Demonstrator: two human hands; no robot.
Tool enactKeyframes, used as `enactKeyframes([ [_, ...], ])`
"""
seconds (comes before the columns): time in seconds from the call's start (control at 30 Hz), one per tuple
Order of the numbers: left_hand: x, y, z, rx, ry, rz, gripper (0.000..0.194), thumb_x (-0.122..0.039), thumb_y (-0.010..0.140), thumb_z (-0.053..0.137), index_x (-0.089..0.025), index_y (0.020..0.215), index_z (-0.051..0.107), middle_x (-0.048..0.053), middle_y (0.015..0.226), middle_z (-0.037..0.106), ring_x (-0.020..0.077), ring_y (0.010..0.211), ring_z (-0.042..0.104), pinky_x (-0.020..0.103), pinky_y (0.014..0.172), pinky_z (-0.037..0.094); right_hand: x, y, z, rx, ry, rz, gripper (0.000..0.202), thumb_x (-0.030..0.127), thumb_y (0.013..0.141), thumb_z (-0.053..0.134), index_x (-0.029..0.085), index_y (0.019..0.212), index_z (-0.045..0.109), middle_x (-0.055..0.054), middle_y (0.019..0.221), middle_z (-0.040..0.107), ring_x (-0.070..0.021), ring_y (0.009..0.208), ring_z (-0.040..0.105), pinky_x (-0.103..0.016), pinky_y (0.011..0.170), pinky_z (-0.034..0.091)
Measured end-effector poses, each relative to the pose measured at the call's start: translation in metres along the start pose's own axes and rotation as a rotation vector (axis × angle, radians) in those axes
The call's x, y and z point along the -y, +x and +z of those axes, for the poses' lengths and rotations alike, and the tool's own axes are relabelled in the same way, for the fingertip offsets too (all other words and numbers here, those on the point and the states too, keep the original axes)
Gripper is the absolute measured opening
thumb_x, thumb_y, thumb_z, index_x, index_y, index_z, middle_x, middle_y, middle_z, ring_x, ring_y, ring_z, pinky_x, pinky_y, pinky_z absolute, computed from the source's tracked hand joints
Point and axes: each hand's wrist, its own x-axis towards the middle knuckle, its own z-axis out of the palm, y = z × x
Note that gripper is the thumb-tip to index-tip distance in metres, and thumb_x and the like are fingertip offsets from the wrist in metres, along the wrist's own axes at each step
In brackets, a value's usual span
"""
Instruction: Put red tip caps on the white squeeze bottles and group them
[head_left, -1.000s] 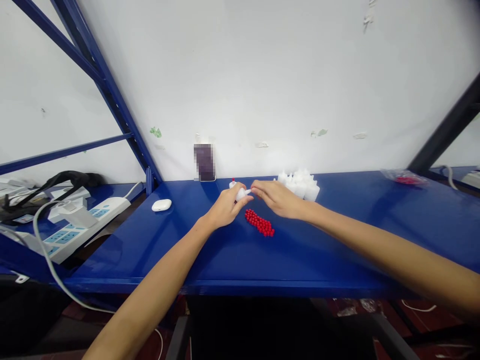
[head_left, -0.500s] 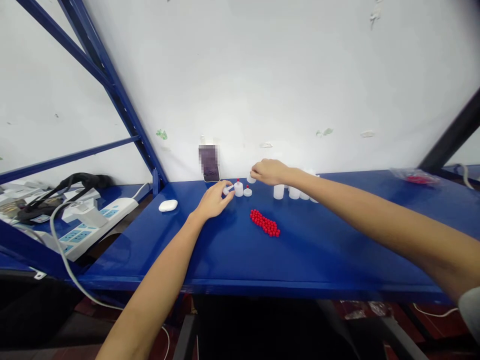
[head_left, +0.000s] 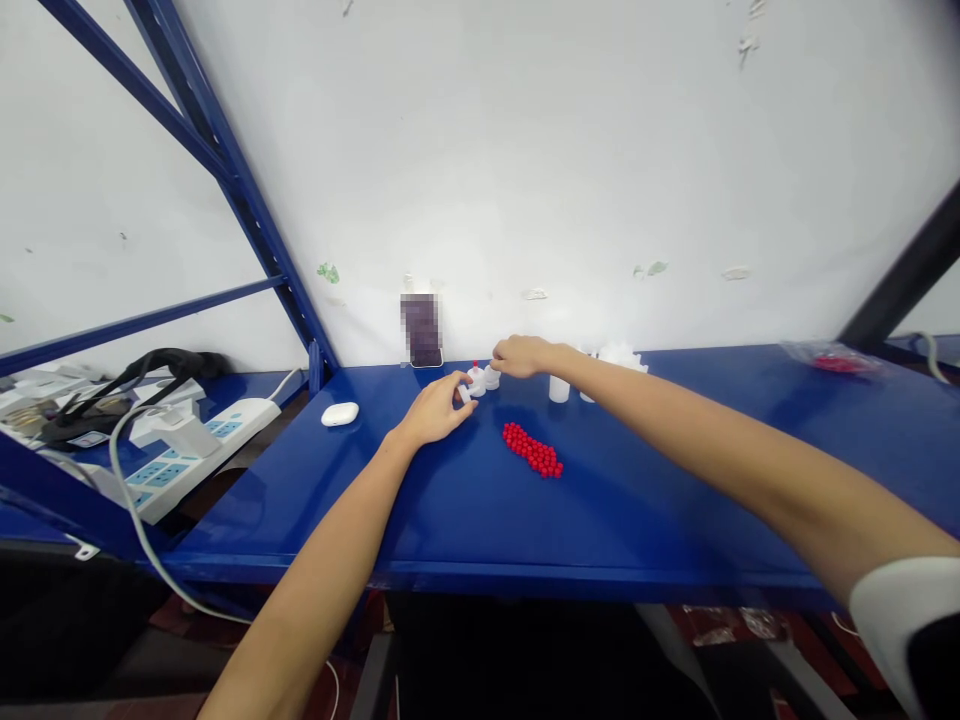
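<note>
My left hand is closed, thumb and fingers pinching a small white plastic piece whose exact kind I cannot make out. Just past the fingertips stands a white bottle top with a red tip. My right hand reaches in from the right, fingers curled down onto a small white plastic bottle, partly hidden. It sits close beside the red-tipped top; whether they touch is unclear. Nearer me lies a cluster of small red caps.
White bottles stand partly behind my right forearm. A phone leans on the wall, and a white earbud case lies at left. Far right is a clear bag with red pieces. A power strip sits beyond the table's left edge.
My right hand has come down and slightly left, bringing the white bottle beside the red-tipped top. My left hand has shifted slightly right and nearer, and the piece in it is tilted differently.
</note>
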Motion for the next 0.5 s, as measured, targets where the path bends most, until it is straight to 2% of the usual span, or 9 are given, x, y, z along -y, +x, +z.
enactKeyframes([
  [0.13,-0.001,0.0,0.0,0.015,0.005,0.017,0.029,-0.038,0.088,0.056,-0.018,0.108,0.062,0.004,0.085,0.067,0.0201,0.075,0.062,0.03,0.069,0.044,-0.003,0.006,0.001,-0.038,0.004,0.017,0.042,0.038,0.095,0.043,0.014,0.116,0.07,-0.019,0.117,0.07,-0.0297,0.1,0.067,-0.034,0.074,0.047],
  [0.3,-0.007,-0.001,0.001,0.109,-0.01,0.008,0.037,-0.036,0.091,0.051,-0.019,0.123,0.059,0.003,0.08,0.068,0.0194,0.072,0.063,0.028,0.068,0.044,-0.003,0.013,0.004,-0.087,0.011,0.027,0.041,0.039,0.094,0.044,0.016,0.12,0.067,-0.017,0.12,0.069,-0.0295,0.103,0.066,-0.034,0.076,0.047],
  [0.5,-0.007,-0.001,0.004,0.142,0.019,-0.012,0.043,-0.034,0.094,0.043,-0.022,0.134,0.054,0.004,0.083,0.068,0.0214,0.074,0.064,0.03,0.07,0.043,0.004,0.016,0.001,-0.066,-0.002,0.0,0.04,0.039,0.093,0.047,0.016,0.118,0.069,-0.018,0.118,0.07,-0.03,0.102,0.066,-0.035,0.076,0.047],
])
